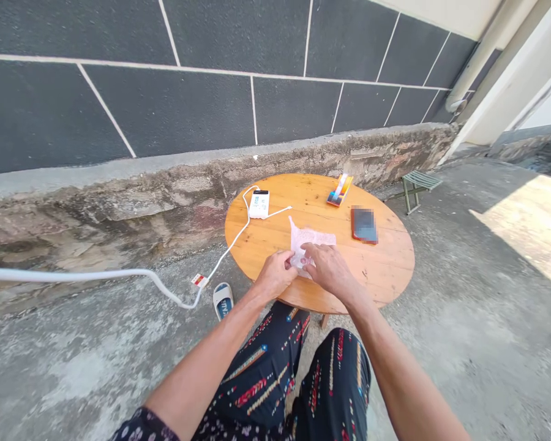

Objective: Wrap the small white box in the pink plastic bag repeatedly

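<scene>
A thin pinkish-white patterned sheet (313,237) lies on the round wooden table (386,278), near its front edge. At the sheet's near left edge is my left hand (277,274), its thumb and fingers closed on the material. My right hand (328,267) rests over the right part of the sheet, with bent fingers spread above it. Between the hands, a whitish crumpled part of the sheet shows, and whether something lies inside it is too small to tell.
A white power strip (259,204) with a cable is at the table's back left. An orange and blue packet (340,190) and a dark phone (364,225) lie to the right. A folding stool (420,180) stands beyond; a slipper (223,300) is on the ground.
</scene>
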The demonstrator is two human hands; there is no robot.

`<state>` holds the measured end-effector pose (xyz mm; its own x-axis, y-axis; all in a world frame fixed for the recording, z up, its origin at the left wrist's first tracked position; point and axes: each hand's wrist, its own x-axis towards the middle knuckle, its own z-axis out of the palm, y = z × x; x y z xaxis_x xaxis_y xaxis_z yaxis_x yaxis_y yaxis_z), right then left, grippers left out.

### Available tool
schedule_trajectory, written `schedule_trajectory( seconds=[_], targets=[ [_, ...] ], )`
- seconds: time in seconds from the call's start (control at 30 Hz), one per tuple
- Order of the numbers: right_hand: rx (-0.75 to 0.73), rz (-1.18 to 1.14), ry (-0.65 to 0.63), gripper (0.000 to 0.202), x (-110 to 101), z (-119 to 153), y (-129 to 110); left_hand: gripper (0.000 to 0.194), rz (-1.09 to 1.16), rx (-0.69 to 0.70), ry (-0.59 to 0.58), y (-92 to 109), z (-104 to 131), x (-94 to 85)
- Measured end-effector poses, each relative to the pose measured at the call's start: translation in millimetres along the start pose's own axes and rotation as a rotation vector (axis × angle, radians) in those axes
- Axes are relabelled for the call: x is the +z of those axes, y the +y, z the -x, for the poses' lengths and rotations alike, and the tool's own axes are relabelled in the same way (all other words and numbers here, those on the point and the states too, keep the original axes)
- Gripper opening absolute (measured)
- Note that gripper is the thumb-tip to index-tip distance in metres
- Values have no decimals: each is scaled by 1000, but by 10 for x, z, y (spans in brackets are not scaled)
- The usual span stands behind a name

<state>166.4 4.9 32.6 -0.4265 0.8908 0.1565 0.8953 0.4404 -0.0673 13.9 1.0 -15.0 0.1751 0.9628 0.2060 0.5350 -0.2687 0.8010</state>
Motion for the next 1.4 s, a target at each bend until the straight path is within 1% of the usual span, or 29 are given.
schedule_trajectory(
  seconds=[0.1, 0.17, 0.33, 0.43, 0.53, 0.63, 0.77, 0.87, 0.97, 1.07, 1.13, 1.2, 1.27, 1.3, 1.33, 1.37, 1.4],
  targets=[
    [10, -39, 3, 33, 20, 3, 10, 20, -133, 49, 41, 32, -13, -10],
    [14, -61, 3, 34, 28, 6, 15, 20, -199, 97, 46, 60, -31, -9],
    [42, -119, 16, 38, 30, 8, 9, 24, -295, 196, -38, 116, -41, -22],
    [69, -127, 20, 39, 34, 12, 0, 26, -385, 229, -82, 135, -33, -54],
    [86, -141, 37, 40, 51, 17, 0, 27, -469, 305, -124, 139, -30, -94],
    [86, -149, 48, 41, 66, 16, 3, 29, -462, 387, -190, 127, -38, -139],
    [76, -138, 45, 42, 68, 7, 5, 30, -403, 401, -255, 105, -92, -193],
    [66, -143, 45, 40, 72, 1, 13, 28, -354, 424, -249, 80, -166, -213],
    [66, -163, 37, 38, 91, -8, 12, 25, -325, 496, -244, 41, -240, -212],
    [72, -203, 52, 37, 105, -22, 2, 26, -321, 573, -265, 8, -284, -198],
    [45, -266, 71, 39, 97, -11, 28, 26, -333, 596, -284, 4, -290, -194],
    [9, -367, 107, 40, 74, 43, 121, 26, -361, 590, -294, 16, -286, -197],
    [71, -469, 187, 35, 55, 156, 289, 25, -392, 579, -296, 33, -279, -201],
    [166, -503, 235, 30, 53, 232, 392, 24, -402, 578, -296, 38, -277, -202],
    [296, -526, 269, 24, 58, 315, 495, 24, -408, 580, -294, 40, -277, -201],
    [405, -547, 246, 23, 71, 399, 591, 24, -410, 587, -293, 39, -278, -199],
    [483, -561, 203, 27, 90, 478, 669, 23, -409, 593, -291, 34, -280, -195]
  ],
)
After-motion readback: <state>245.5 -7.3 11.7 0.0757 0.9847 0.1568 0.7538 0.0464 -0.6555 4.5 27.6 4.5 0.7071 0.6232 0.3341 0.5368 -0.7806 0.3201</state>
